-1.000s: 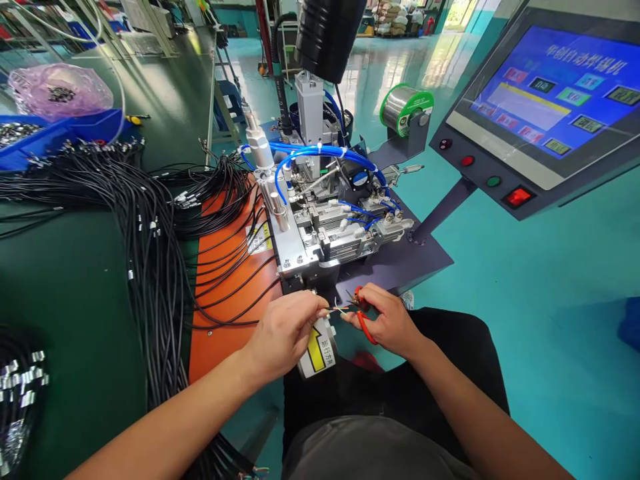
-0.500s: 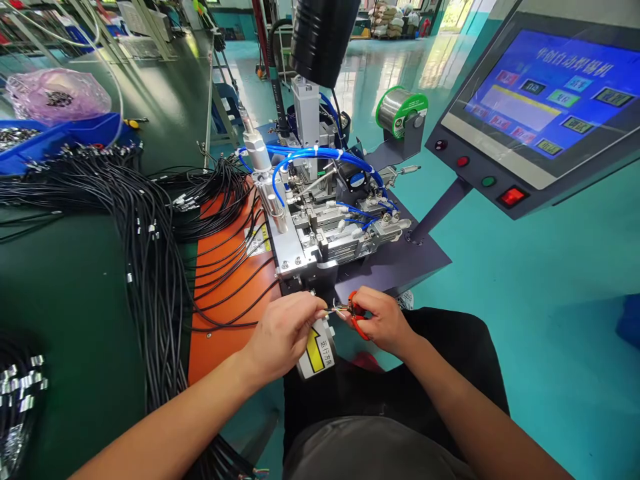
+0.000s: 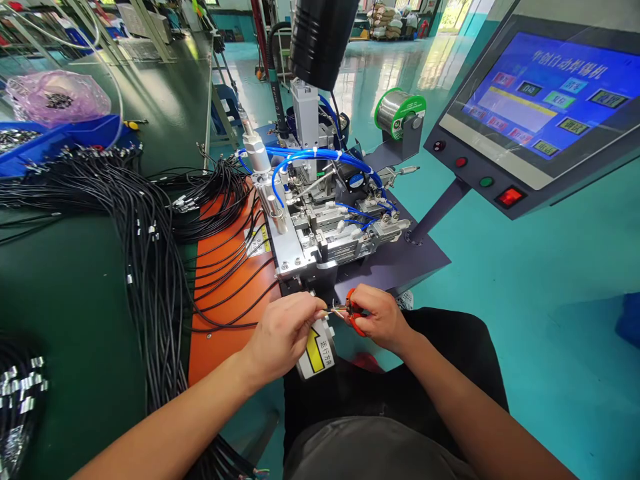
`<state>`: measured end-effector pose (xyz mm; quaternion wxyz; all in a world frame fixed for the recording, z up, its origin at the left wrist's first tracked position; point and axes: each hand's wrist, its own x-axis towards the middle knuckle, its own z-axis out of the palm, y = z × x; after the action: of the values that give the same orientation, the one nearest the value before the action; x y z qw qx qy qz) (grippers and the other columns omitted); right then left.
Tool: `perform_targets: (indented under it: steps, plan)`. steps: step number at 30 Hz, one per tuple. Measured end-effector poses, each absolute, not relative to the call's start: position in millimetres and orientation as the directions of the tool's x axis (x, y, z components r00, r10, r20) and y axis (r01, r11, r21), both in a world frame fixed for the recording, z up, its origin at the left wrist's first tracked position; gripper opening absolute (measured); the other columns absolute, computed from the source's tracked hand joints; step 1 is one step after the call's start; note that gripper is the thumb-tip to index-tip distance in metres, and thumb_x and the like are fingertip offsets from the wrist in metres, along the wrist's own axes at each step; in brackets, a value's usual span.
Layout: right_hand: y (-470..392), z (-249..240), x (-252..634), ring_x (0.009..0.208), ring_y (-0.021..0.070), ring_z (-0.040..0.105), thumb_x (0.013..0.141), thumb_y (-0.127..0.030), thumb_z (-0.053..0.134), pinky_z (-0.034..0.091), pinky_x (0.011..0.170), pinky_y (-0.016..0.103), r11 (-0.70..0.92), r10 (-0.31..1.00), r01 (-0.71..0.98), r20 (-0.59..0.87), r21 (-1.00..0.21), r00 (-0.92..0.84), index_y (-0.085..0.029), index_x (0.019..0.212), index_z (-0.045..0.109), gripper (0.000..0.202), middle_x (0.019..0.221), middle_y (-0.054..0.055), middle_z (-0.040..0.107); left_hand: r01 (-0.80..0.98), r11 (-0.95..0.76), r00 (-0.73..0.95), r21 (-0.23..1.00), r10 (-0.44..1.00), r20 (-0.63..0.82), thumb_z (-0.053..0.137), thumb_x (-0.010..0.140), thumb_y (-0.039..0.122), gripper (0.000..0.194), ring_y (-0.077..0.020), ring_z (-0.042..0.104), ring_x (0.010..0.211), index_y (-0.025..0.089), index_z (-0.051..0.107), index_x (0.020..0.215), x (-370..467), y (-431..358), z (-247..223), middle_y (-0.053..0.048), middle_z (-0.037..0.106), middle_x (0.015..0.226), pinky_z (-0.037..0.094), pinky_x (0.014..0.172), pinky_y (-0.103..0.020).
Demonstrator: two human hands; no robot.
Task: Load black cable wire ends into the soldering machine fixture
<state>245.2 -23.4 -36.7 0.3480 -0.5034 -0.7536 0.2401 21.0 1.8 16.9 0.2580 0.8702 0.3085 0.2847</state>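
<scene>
My left hand (image 3: 287, 333) pinches a black cable close to its stripped end, where thin coloured wires (image 3: 335, 309) stick out to the right. My right hand (image 3: 383, 317) is closed round a small pair of red-handled snips (image 3: 356, 312), whose tips meet the wires just beside my left fingertips. Black cables (image 3: 235, 293) run in a row over the orange plate (image 3: 220, 357) toward the machine's front and my left hand. Most of the cable in my left palm is hidden.
Ahead stands a soldering machine (image 3: 330, 227) with blue air hoses and a solder wire spool (image 3: 400, 113). A control screen (image 3: 545, 93) rises at the right. Bundled black cables (image 3: 150, 280) cover part of the green table (image 3: 75, 300), with a blue bin (image 3: 100, 130) behind. A yellow-marked label plate (image 3: 317, 353) hangs below my hands.
The snips' handles have come closer together and turned slightly, and my right hand has moved a little to the left. My left hand stays where it was.
</scene>
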Motion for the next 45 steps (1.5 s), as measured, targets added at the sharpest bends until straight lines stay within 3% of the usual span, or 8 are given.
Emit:
perform_targets:
  steps: [17,27,29,31,33,38,43,45]
  plan:
    - [-19.4,-35.4,245.1,0.063,0.0131,0.038,0.082,-0.021,0.058,0.029,0.060,0.027,0.390,0.920,0.562,0.281,-0.729,-0.273,-0.020,0.064,0.044,0.022,0.068,-0.002,0.044,0.398,-0.686,0.651,0.609,0.679,0.340,0.044,0.097,0.016,0.017,-0.0131,0.055,0.070,0.015,0.060,0.091,21.2,1.9,17.1,-0.003,0.061,0.076,0.043,0.065,-0.025]
    - [-21.9,-47.0,246.5,0.060,0.0133,0.040,0.088,-0.028,0.056,0.030,0.058,0.026,0.386,0.919,0.707,0.318,-0.592,-0.235,-0.020,0.061,0.047,0.030,0.064,-0.002,0.044,0.408,-0.677,0.650,0.613,0.687,0.325,0.044,0.097,0.018,0.018,-0.0140,0.057,0.070,0.016,0.061,0.092,21.5,1.9,17.3,-0.004,0.062,0.076,0.045,0.065,-0.026]
    - [-15.7,-52.2,253.6,0.064,0.0139,0.047,0.091,-0.032,0.054,0.034,0.060,0.025,0.256,0.962,0.810,0.219,-0.528,-0.162,-0.020,0.065,0.051,0.030,0.068,0.000,0.050,0.404,-0.675,0.647,0.618,0.688,0.328,0.044,0.097,0.018,0.018,-0.0141,0.057,0.071,0.016,0.061,0.092,21.5,1.8,17.8,-0.004,0.063,0.076,0.045,0.065,-0.026]
    - [-4.9,-56.5,264.6,0.070,0.0152,0.053,0.093,-0.036,0.054,0.036,0.062,0.025,0.056,0.998,0.923,0.039,-0.382,-0.044,-0.020,0.073,0.057,0.026,0.075,0.002,0.057,0.399,-0.672,0.643,0.624,0.690,0.332,0.046,0.097,0.018,0.017,-0.0141,0.057,0.071,0.016,0.062,0.092,21.1,1.5,17.8,-0.004,0.063,0.077,0.046,0.066,-0.026]
    - [7.9,-59.7,276.0,0.073,0.0173,0.058,0.091,-0.033,0.057,0.037,0.062,0.026,-0.035,0.997,0.961,-0.069,-0.275,0.017,-0.019,0.081,0.062,0.019,0.080,0.005,0.061,0.398,-0.670,0.639,0.627,0.692,0.335,0.047,0.097,0.018,0.016,-0.0142,0.058,0.072,0.015,0.062,0.092,20.7,1.3,17.4,-0.005,0.064,0.079,0.046,0.067,-0.026]
    - [31.9,-64.1,281.1,0.083,0.0206,0.064,0.081,-0.011,0.064,0.043,0.072,0.028,-0.024,0.984,0.981,-0.180,-0.192,-0.011,-0.011,0.091,0.069,0.011,0.098,0.015,0.065,0.404,-0.683,0.641,0.609,0.686,0.344,0.049,0.096,0.019,0.016,-0.0146,0.061,0.075,0.015,0.064,0.095,20.0,0.5,20.2,-0.006,0.066,0.083,0.048,0.069,-0.026]
    - [39.3,-62.6,266.2,0.095,0.0219,0.063,0.092,-0.020,0.058,0.047,0.084,0.035,-0.013,0.979,0.989,-0.204,-0.148,-0.017,-0.010,0.103,0.067,0.017,0.104,0.013,0.066,0.434,-0.689,0.630,0.580,0.693,0.351,0.048,0.096,0.019,0.017,-0.0146,0.060,0.074,0.016,0.065,0.097,18.9,-1.7,38.8,-0.005,0.066,0.083,0.049,0.068,-0.026]
    - [37.8,-61.2,264.8,0.099,0.0235,0.062,0.092,-0.016,0.056,0.046,0.086,0.034,0.005,0.979,0.991,-0.200,-0.137,-0.032,-0.011,0.103,0.068,0.017,0.104,0.016,0.066,0.442,-0.693,0.644,0.570,0.687,0.337,0.049,0.096,0.019,0.017,-0.0145,0.060,0.074,0.017,0.065,0.095,17.1,-2.8,49.3,-0.005,0.066,0.081,0.048,0.067,-0.025]
